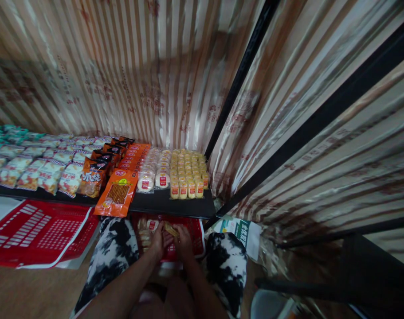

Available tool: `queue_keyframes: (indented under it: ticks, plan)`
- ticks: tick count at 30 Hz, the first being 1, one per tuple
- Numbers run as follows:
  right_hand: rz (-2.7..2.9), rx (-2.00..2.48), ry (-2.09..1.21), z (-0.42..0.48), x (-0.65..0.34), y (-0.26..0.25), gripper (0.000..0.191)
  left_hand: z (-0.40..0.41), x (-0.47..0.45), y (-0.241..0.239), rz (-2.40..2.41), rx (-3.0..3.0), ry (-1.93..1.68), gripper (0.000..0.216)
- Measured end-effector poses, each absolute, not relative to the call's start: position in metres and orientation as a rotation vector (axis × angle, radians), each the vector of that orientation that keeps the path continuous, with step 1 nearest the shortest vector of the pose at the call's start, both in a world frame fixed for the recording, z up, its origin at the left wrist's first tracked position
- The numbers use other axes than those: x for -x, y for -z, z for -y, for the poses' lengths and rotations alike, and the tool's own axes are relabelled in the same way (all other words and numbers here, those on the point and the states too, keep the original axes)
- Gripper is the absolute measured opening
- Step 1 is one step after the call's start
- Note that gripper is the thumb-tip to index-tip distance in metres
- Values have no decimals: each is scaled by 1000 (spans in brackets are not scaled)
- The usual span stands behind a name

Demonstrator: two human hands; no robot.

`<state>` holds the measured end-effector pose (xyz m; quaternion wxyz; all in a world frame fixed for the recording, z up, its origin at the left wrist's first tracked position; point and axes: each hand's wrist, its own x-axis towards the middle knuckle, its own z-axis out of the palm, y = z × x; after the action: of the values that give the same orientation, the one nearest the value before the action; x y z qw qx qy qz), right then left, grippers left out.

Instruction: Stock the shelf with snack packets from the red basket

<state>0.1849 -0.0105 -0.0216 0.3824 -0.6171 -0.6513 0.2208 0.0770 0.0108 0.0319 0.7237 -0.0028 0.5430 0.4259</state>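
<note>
Low in front of me, my left hand (159,241) and my right hand (183,240) are close together over a red plastic basket (199,246) on the floor. Between them they hold a small yellowish snack pack (170,229), with the fingers of both hands closed around its ends. Left of my left hand, several round pale packaged cakes (143,235) lie in the basket, one with a red label. Just above, on a black shelf (175,206), stand rows of yellow packaged rolls (187,177). My forearms hide part of the basket.
White round cakes (150,170), orange stick-snack bags (117,192), brown-orange bags (92,177) and white snack bags (49,175) line the shelf leftward. Another red basket (49,230) lies at left. Black frame bars (243,75) slant at right before a striped plastic sheet (155,66).
</note>
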Motion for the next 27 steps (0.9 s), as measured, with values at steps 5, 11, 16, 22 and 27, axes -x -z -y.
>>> queue_keyframes:
  ticks: [5, 11, 16, 22, 27]
  plan:
    - [1647, 1614, -521, 12, -183, 26, 41, -9, -75, -29, -1212, -11, -969, 20]
    - [1610, 1652, -567, 12, -179, 24, 32, -6, -69, -32, -1182, -52, -983, 3]
    - [1593, 1680, -541, 13, -177, 17, 26, -2, -64, -36, -1125, -73, -996, 10]
    - [1527, 1729, -496, 13, -176, 10, 24, -2, -62, -33, -1121, -86, -1006, 17]
    - [1397, 1735, -653, 14, -177, 8, 22, -1, -61, -35, -1170, -132, -955, 22]
